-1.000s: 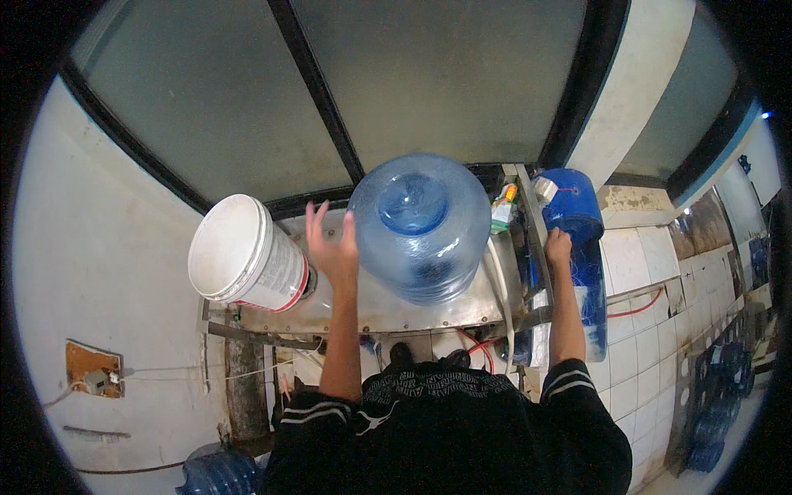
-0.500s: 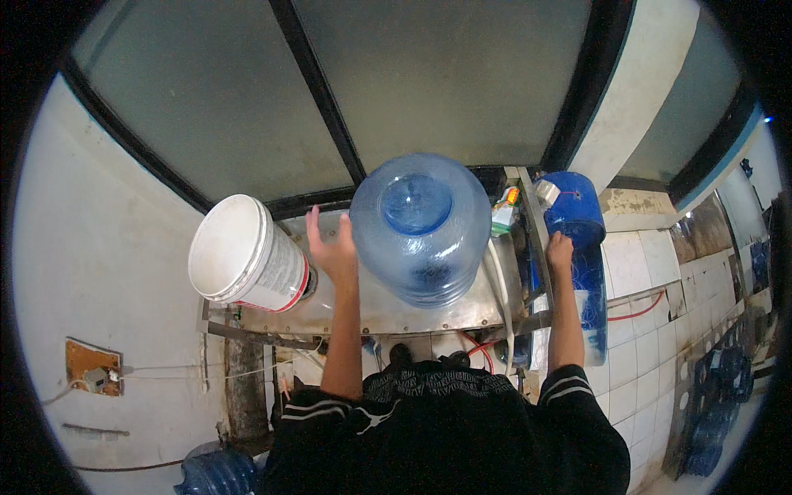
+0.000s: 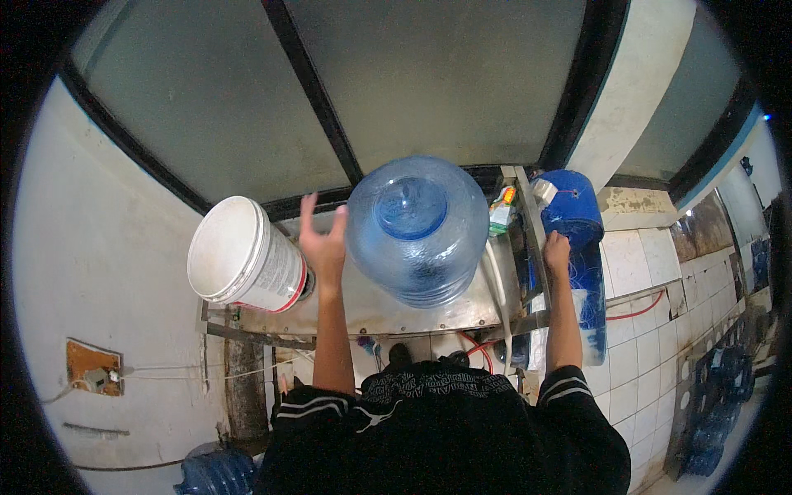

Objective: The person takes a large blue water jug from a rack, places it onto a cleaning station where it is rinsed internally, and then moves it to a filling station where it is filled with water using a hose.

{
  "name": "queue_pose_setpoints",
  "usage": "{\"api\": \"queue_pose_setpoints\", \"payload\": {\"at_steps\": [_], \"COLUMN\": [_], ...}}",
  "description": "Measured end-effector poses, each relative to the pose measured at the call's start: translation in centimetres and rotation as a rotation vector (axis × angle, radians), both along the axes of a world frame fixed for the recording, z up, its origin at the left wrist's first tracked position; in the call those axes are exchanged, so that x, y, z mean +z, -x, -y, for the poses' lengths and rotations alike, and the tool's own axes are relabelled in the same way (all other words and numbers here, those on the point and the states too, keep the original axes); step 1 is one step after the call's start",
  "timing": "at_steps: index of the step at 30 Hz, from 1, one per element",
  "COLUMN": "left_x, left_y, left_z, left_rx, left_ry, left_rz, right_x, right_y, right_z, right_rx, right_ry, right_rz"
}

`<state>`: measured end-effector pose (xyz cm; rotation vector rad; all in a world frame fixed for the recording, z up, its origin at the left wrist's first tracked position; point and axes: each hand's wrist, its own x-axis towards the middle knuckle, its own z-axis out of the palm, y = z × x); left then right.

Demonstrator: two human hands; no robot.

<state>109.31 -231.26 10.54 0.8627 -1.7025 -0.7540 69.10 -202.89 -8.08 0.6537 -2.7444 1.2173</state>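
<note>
A large clear-blue water jug [image 3: 417, 247] stands on the metal tabletop in front of me, its round blue end facing up. My left hand [image 3: 323, 239] is just to its left, thumb and fingers spread, holding nothing; a small gap seems to part it from the jug. My right hand [image 3: 558, 252] is closed beyond the table's right side frame, beside a blue plastic drum [image 3: 569, 216]. Whatever its fingers hold, if anything, is hidden from me.
A white bucket [image 3: 227, 252] leans at the table's left end. A white hose [image 3: 498, 285] and a green-and-orange packet [image 3: 502, 210] lie right of the jug. Dark-framed glass panels [image 3: 445, 82] rise behind. More blue jugs [image 3: 216, 474] are at lower left and far right.
My left hand has moved a little to the left, away from the jug. The jug appears shifted slightly left. My right hand stays closed in nearly the same place.
</note>
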Motion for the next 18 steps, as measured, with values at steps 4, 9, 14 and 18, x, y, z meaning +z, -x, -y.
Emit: {"api": "queue_pose_setpoints", "payload": {"at_steps": [4,9,14,18], "left_x": [-1.0,-2.2,-1.1,-1.7], "left_y": [2.3,4.9,2.7,2.5], "left_z": [-10.9,-11.6,-1.0,-6.3], "left_rx": [0.152,-0.028,-0.464,0.237], "left_ry": [0.021,0.113,-0.234,-0.006], "left_rz": [0.041,-0.072,-0.283,-0.29], "right_x": [0.5,0.6,1.4,0.5], "right_y": [-0.5,-0.7,-1.2,-0.6], "right_z": [-0.2,0.0,0.2,-0.7], "right_rx": [-0.032,-0.022,-0.032,0.029], "right_ry": [0.001,0.034,0.041,-0.026], "right_rz": [0.043,0.021,0.009,-0.002]}}
